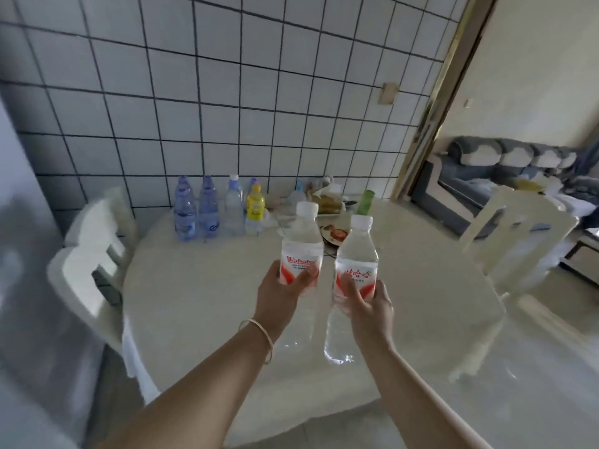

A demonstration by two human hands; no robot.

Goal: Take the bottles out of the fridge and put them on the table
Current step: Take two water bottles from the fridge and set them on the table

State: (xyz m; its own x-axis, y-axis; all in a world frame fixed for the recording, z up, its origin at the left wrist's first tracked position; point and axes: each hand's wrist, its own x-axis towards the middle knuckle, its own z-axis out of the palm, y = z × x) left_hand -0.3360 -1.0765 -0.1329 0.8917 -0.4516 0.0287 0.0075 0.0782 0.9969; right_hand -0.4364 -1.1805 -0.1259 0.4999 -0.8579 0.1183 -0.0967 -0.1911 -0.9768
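My left hand (281,294) grips a clear water bottle (303,241) with a white cap and a red-and-white label. My right hand (366,303) grips a second, matching water bottle (356,251). Both bottles are held upright above the middle of the round cream table (201,306). At the table's far edge, against the tiled wall, stand two blue bottles (194,212), a clear bottle (234,205) and a yellow-labelled bottle (255,207). The fridge is out of view.
A white chair (94,254) stands at the table's left, another chair (515,234) at its right. A plate with food (335,236), a green cup (364,202) and clutter sit at the back. A doorway on the right shows a grey sofa (505,166).
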